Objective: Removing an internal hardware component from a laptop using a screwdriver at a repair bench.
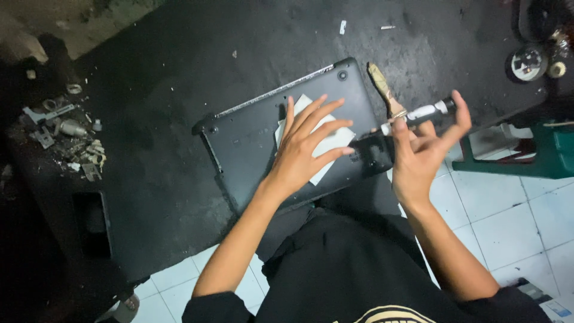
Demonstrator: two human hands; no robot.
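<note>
Dark table carried the upturned laptop, dead centre. My left hand lay flat on it, fingers spread wide over white paper. At 3 o'clock, my right hand pinched a screwdriver, other fingers splayed.

Seen from one head-worn camera, looking steeply down and slightly forward from close above onto the dark worktable, with the left hand and right hand mid-frame, own lap at the bottom edge, white floor tiles lower right; no second view sharing the scene.
</note>
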